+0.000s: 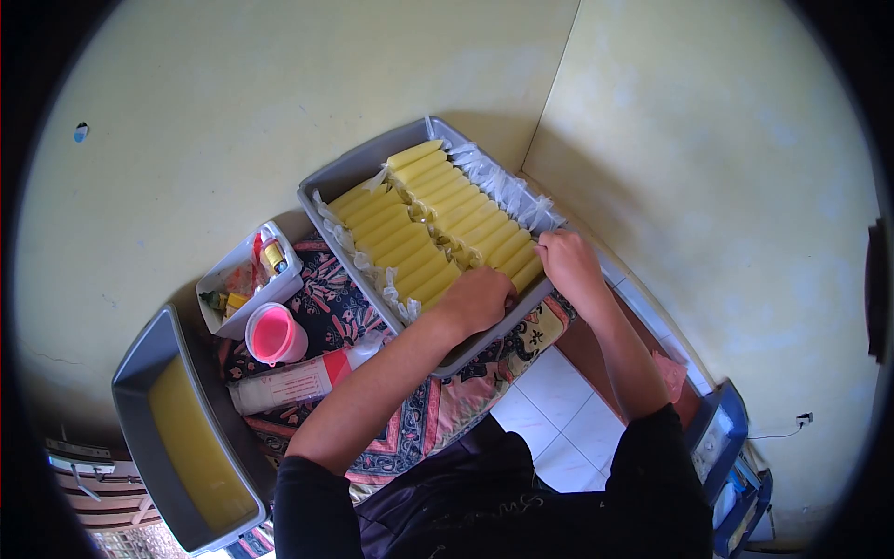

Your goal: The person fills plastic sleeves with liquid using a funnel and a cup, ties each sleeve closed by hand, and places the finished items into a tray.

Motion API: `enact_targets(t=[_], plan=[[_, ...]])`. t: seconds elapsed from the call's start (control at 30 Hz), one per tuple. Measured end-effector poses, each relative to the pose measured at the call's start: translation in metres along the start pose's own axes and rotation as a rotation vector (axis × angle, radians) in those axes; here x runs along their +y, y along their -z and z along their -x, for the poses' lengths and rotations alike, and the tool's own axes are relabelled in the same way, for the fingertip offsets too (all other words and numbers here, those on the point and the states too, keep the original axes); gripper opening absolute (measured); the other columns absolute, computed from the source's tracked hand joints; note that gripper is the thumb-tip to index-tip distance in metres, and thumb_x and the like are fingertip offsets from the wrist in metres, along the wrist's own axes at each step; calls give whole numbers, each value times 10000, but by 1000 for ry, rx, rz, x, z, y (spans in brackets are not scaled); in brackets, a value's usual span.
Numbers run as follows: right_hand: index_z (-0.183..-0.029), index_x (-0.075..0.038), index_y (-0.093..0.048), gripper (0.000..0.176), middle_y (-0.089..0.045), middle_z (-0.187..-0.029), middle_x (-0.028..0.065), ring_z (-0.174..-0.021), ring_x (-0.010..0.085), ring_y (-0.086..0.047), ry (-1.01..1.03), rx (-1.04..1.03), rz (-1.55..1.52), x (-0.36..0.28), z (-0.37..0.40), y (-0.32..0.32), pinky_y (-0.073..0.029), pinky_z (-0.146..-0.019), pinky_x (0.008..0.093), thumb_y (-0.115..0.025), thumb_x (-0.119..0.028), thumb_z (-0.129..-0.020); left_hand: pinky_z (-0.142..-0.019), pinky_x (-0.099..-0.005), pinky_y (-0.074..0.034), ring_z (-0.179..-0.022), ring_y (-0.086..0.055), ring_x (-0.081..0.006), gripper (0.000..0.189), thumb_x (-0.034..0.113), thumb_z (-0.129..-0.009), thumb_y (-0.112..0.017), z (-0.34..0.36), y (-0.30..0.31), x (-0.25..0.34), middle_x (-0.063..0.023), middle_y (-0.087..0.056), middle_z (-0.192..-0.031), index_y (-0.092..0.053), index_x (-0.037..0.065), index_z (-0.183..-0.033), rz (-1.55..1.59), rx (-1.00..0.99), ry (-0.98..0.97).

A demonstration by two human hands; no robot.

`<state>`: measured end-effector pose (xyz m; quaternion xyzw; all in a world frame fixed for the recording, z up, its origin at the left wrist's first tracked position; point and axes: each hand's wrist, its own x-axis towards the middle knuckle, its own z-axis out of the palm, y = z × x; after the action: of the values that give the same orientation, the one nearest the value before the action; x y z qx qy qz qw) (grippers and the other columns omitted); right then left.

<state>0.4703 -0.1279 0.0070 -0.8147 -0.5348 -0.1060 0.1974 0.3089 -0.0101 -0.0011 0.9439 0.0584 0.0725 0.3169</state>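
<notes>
Two rows of slim clear plastic tubes filled with yellow liquid (475,210) lie side by side in a grey tub (372,149). Their tied, crinkled plastic ends show along both long walls and down the middle. My left hand (477,300) is closed over the near end of the left row, its fingers curled down and partly hidden. At the near right corner, my right hand (566,263) pinches by the outer end of the nearest yellow-filled plastic tube (527,274). That tube stretches between both hands.
A deep grey tub (200,447) of yellow liquid stands at left. Between the tubs are a pink-lined cup (277,335), a white basket (223,321) of small items and a printed plastic pack (289,384) on patterned cloth (410,438). Blue crates (722,433) are at right.
</notes>
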Motion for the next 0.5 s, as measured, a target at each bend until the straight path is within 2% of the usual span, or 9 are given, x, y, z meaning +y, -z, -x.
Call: enact_targets(t=[0.03, 0.17, 0.23, 0.33, 0.37, 0.47, 0.5], plan=[[-791, 2, -610, 70, -603, -770, 204, -734, 403, -599, 37, -59, 3, 2, -1, -1, -474, -681, 456, -623, -64, -809, -740, -426, -505, -785, -647, -360, 217, 87, -737, -578, -1, -1, -2, -199, -664, -806, -714, 33, -897, 30, -31, -31], [-803, 15, -602, 63, -612, -800, 214, -752, 400, -599, 46, -68, -57, 1, -4, -4, -472, -683, 459, -607, -47, -816, -716, -421, -497, -787, -640, -372, 238, 74, -708, -587, -3, -5, -12, -215, -653, -810, -704, 14, -907, 119, -101, -123], [-786, 3, -582, 84, -612, -765, 191, -741, 378, -606, 73, 87, -110, -2, 0, -4, -487, -692, 465, -582, -66, -833, -717, -421, -497, -792, -638, -374, 244, 70, -703, -588, -2, -3, -12, -217, -653, -816, -705, 14, -911, 122, -92, -120], [-806, -1, -580, 80, -614, -771, 187, -740, 373, -605, 76, 198, -106, -7, 3, -3, -485, -694, 462, -571, -71, -842, -724, -421, -497, -804, -637, -376, 269, 64, -691, -589, 0, 6, -4, -222, -653, -825, -704, 15, -929, 64, -78, -80], [-806, -1, -580, 80, -614, -771, 187, -740, 373, -605, 74, 196, -105, -8, 4, -3, -485, -694, 462, -571, -71, -842, -730, -422, -498, -810, -637, -375, 286, 63, -684, -588, 1, 8, -2, -223, -652, -830, -702, 16, -943, 1, -70, -39], [-823, -10, -580, 63, -616, -791, 177, -753, 366, -614, 61, 204, -22, -10, 5, 0, -493, -682, 455, -575, -72, -838, -736, -423, -499, -813, -639, -371, 294, 65, -683, -583, 1, 4, -8, -221, -653, -830, -706, 26, -948, 27, -58, -83], [-827, -14, -581, 52, -617, -800, 174, -761, 363, -618, 22, 131, -2, -10, 5, 1, -497, -676, 452, -575, -66, -837, -736, -423, -499, -813, -639, -371, 294, 65, -683, -583, 0, 2, -10, -221, -653, -830, -706, 26, -948, 28, -57, -81]])
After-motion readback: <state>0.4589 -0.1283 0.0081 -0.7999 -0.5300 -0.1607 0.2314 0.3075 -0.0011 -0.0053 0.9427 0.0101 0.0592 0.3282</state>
